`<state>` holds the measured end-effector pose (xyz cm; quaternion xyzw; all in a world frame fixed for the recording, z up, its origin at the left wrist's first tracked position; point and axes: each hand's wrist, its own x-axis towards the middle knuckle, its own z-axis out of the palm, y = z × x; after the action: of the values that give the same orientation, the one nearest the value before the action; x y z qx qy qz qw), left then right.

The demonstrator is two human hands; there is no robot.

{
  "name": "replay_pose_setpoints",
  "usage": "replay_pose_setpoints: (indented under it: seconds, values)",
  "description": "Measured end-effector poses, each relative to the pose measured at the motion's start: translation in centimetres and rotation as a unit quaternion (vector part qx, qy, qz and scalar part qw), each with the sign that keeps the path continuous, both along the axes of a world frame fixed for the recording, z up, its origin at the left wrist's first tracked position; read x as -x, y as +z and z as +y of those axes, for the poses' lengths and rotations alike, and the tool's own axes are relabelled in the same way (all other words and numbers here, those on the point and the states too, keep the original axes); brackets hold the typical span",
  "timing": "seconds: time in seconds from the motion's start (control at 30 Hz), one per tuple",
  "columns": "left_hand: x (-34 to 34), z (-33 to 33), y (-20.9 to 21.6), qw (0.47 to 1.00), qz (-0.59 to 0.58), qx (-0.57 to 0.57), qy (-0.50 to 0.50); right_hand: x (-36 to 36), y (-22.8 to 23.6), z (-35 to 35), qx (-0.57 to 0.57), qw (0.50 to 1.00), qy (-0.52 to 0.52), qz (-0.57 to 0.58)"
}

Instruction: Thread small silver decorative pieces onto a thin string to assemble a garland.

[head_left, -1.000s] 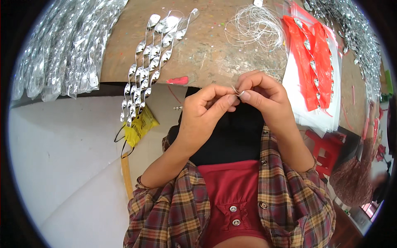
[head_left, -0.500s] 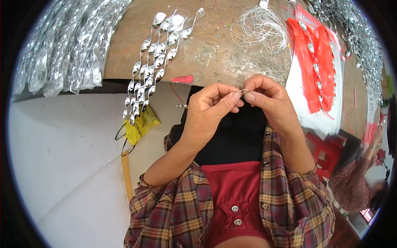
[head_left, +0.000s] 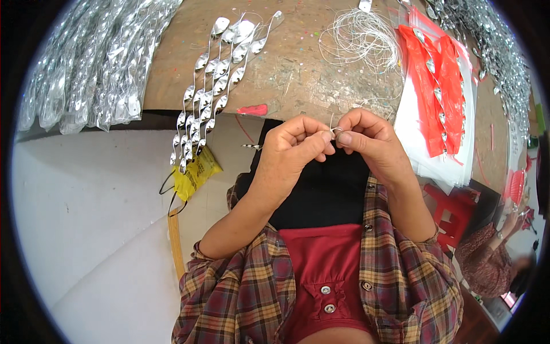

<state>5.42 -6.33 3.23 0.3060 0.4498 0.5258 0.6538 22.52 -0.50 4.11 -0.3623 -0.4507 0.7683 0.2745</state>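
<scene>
My left hand (head_left: 293,149) and my right hand (head_left: 373,139) meet in front of the table's near edge, above the black cloth on my lap. Each one is closed in a thumb-and-forefinger pinch. Between the fingertips is a thin pale string (head_left: 332,119), bent into a small loop, with one short end sticking up. Whether a small ring is also part of the loop is too small to tell. To the left, several twisted silver strips (head_left: 220,69) lie on the table and hang over its edge. A tangled bundle of white string (head_left: 366,40) rests farther back.
Bagged silver strips (head_left: 97,63) cover the table's left. At right, red plastic (head_left: 421,80) with twisted strips lies on white sheets (head_left: 412,132). A red scrap (head_left: 252,109) sits at the edge of the brown table (head_left: 298,63). Another person (head_left: 487,258) is at far right.
The string between my fingertips has shifted, and a short end now points upward. My hands stay nearly in place. The other person at far right has moved an arm.
</scene>
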Motion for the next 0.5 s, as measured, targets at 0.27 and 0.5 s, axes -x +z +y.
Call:
replay_pose_setpoints:
  seconds: [0.27,0.5]
  values:
    - [-0.04,0.00,-0.09,0.999,-0.027,0.020,-0.003,-0.14,0.20,0.19,-0.018,1.000,-0.020,-0.011]
    - [0.18,-0.17,0.01,1.000,0.004,0.020,0.008,-0.06,0.41,0.24,0.003,1.000,-0.006,0.003]
